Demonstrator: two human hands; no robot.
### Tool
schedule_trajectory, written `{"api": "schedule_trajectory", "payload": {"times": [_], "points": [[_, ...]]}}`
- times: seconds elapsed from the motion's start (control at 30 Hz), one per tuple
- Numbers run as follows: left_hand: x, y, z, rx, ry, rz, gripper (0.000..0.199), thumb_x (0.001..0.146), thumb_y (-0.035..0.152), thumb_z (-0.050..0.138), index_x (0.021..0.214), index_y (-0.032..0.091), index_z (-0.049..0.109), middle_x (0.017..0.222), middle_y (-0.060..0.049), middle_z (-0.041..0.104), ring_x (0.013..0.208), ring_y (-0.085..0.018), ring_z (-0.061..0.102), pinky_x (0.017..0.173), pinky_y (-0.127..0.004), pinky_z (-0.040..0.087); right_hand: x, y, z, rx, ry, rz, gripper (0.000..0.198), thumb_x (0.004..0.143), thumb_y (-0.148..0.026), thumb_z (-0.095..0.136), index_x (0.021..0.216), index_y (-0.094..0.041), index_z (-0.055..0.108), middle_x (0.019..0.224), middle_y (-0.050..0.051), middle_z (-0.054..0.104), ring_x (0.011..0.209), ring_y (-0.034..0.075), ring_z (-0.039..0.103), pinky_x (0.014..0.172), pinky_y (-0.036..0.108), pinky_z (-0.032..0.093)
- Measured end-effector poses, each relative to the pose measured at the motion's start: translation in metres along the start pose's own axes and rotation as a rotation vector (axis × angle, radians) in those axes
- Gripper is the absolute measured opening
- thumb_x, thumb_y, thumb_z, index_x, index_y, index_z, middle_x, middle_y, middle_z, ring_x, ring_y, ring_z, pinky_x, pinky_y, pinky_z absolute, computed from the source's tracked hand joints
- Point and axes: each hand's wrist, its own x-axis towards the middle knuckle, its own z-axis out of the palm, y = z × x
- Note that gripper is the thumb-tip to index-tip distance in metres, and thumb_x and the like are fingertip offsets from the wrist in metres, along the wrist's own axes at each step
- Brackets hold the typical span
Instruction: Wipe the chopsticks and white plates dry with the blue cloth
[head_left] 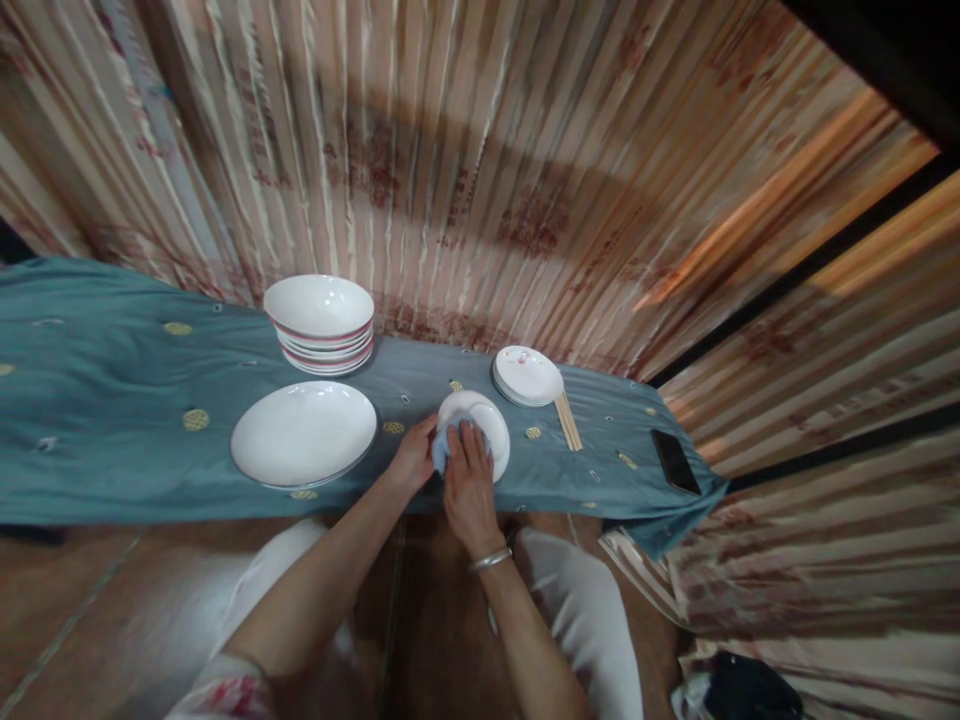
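Note:
A small white plate (501, 440) lies near the front edge of the cloth-covered table, right in front of me. My left hand (412, 457) grips its left rim, thumb on top; the fingers underneath are hidden. Pressed against the plate's face is a light blue cloth (442, 447), held under the fingers of my right hand (469, 490). That hand covers much of the cloth and the lower left of the plate. A silver bangle circles my right wrist.
Large white oval plates (304, 432) sit on the left, with a stack of white bowls (322, 310) behind them. Small plates (529, 375), wooden chopsticks (568, 420) and a black phone (675, 461) lie to the right. A patterned curtain (450, 200) hangs behind the table.

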Motion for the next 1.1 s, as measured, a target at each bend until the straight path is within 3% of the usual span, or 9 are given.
{"api": "schedule_trajectory", "payload": {"times": [0.3, 0.53, 0.83, 1.0, 1.1], "points": [[-0.003, -0.001, 0.004, -0.003, -0.089, 0.064, 0.011, 0.072, 0.009, 0.057, 0.069, 0.015, 0.066, 0.068, -0.003, 0.069, 0.079, -0.018, 0.065, 0.074, -0.026, 0.051, 0.048, 0.0, -0.015, 0.006, -0.066, -0.135, 0.049, 0.086, -0.011, 0.04, 0.135, -0.012, 0.046, 0.146, 0.013, 0.041, 0.139, 0.024, 0.026, 0.113, 0.047, 0.02], [-0.001, -0.001, 0.006, 0.016, -0.104, 0.073, 0.008, 0.071, 0.014, 0.06, 0.064, 0.016, 0.062, 0.071, -0.005, 0.069, 0.087, -0.02, 0.065, 0.078, -0.028, 0.051, 0.075, 0.012, -0.015, 0.03, -0.06, -0.19, 0.036, 0.089, -0.015, 0.041, 0.122, -0.014, 0.056, 0.136, 0.011, 0.052, 0.131, 0.02, 0.039, 0.111, 0.04, 0.026], [0.006, -0.005, -0.002, 0.087, -0.124, 0.098, 0.01, 0.069, 0.021, 0.069, 0.069, 0.013, 0.063, 0.066, -0.003, 0.068, 0.07, -0.017, 0.062, 0.072, -0.028, 0.05, 0.107, 0.051, 0.002, 0.201, -0.04, -0.116, 0.031, 0.092, -0.016, 0.037, 0.113, -0.015, 0.06, 0.12, 0.013, 0.062, 0.117, 0.02, 0.054, 0.104, 0.038, 0.038], [0.006, -0.004, -0.003, 0.106, -0.126, 0.089, 0.011, 0.067, 0.021, 0.07, 0.064, 0.012, 0.064, 0.058, 0.0, 0.064, 0.057, -0.012, 0.057, 0.064, -0.025, 0.048, 0.109, 0.066, 0.003, 0.246, -0.036, -0.048, 0.032, 0.093, -0.017, 0.032, 0.108, -0.014, 0.061, 0.11, 0.012, 0.066, 0.104, 0.019, 0.06, 0.095, 0.032, 0.043], [0.004, -0.005, -0.002, 0.114, -0.132, 0.089, 0.013, 0.066, 0.022, 0.071, 0.063, 0.012, 0.063, 0.057, -0.001, 0.064, 0.061, -0.014, 0.059, 0.066, -0.026, 0.049, 0.105, 0.072, 0.002, 0.238, -0.02, -0.004, 0.032, 0.094, -0.02, 0.032, 0.107, -0.014, 0.061, 0.109, 0.012, 0.066, 0.103, 0.018, 0.06, 0.093, 0.029, 0.043]]}}
